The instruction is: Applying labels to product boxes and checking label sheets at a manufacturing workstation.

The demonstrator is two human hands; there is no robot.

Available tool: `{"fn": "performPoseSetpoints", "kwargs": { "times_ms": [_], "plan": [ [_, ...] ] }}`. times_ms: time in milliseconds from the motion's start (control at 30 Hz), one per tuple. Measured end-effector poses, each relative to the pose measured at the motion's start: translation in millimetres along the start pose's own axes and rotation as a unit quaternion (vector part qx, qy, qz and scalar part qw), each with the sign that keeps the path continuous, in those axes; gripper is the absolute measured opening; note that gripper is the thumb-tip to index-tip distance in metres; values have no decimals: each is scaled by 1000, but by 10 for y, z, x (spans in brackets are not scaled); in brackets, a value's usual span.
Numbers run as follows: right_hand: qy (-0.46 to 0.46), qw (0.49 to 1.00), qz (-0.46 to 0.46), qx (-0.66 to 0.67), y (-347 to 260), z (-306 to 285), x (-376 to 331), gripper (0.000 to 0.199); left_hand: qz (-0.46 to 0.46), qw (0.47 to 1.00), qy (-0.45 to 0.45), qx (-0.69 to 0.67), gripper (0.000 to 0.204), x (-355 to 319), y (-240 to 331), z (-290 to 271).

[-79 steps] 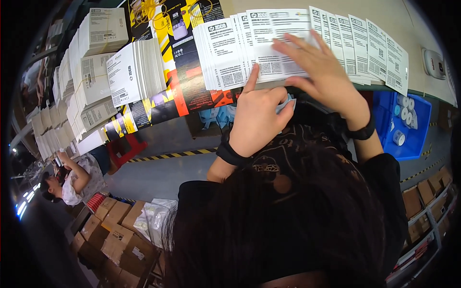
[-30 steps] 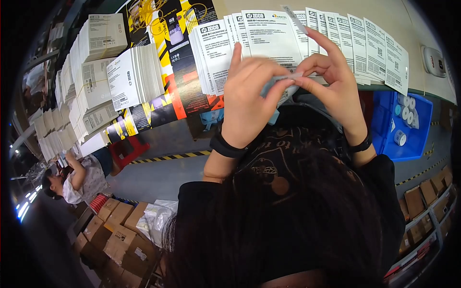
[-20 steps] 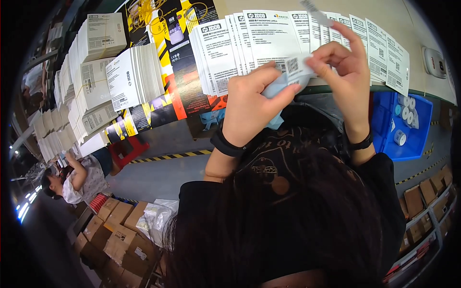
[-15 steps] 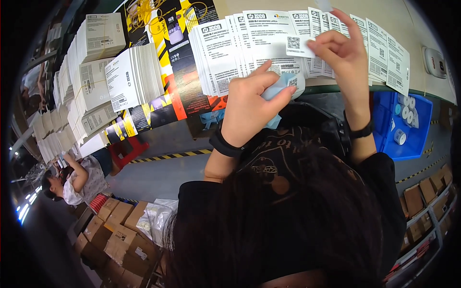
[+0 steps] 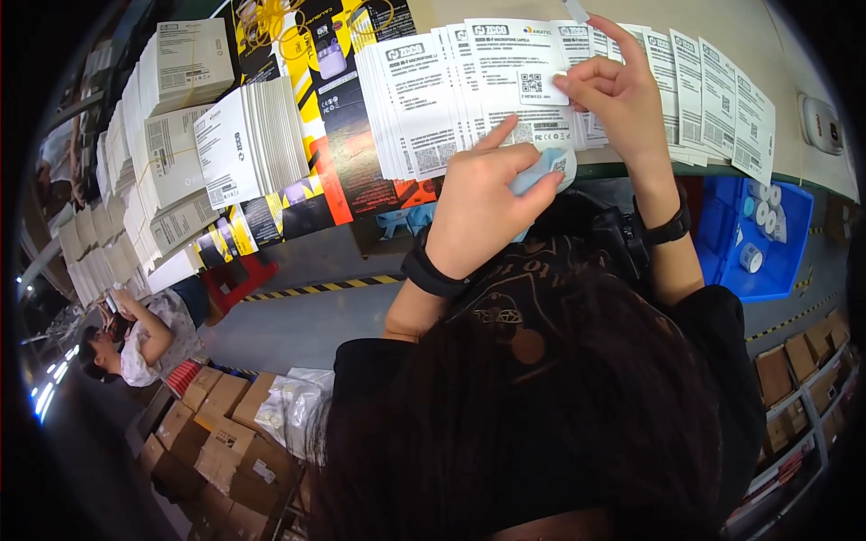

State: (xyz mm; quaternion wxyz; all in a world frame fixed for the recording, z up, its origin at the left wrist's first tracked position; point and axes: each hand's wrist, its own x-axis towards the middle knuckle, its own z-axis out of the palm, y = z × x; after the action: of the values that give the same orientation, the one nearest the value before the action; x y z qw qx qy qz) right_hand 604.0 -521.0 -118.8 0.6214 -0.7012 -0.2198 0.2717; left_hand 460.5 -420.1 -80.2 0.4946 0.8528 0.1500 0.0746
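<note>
White sheets (image 5: 410, 104) overlap on a table (image 5: 767, 54) above grey floor (image 5: 307, 316).

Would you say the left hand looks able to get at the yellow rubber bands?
Probably yes: only flat white cards and a printed sheet seem to lie between the left hand and the yellow rubber bands, though it may first need to release its light-blue strip.

A packing workshop — card stacks (image 5: 257, 135), cardboard cartons (image 5: 216, 451), striped floor tape (image 5: 325, 287) and, dim at right, apparently shelving (image 5: 806, 401).
</note>
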Motion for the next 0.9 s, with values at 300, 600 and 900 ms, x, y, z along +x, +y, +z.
{"fn": "performPoseSetpoints", "kwargs": {
  "times_ms": [300, 600, 900],
  "plan": [
    [-11, 1000, 0, -3, 1, -8, 12, 61, 7, 1000, 17, -17, 15, -12, -20, 30],
    [-14, 1000, -2, -9, -14, 7, 13, 61, -3, 1000, 11, -7, 16, -28, -24, 39],
    [37, 986, -49, -153, -18, 163, -87, 57, 1, 1000, 5, 1, 15, -26, -17, 53]
  ]
}}
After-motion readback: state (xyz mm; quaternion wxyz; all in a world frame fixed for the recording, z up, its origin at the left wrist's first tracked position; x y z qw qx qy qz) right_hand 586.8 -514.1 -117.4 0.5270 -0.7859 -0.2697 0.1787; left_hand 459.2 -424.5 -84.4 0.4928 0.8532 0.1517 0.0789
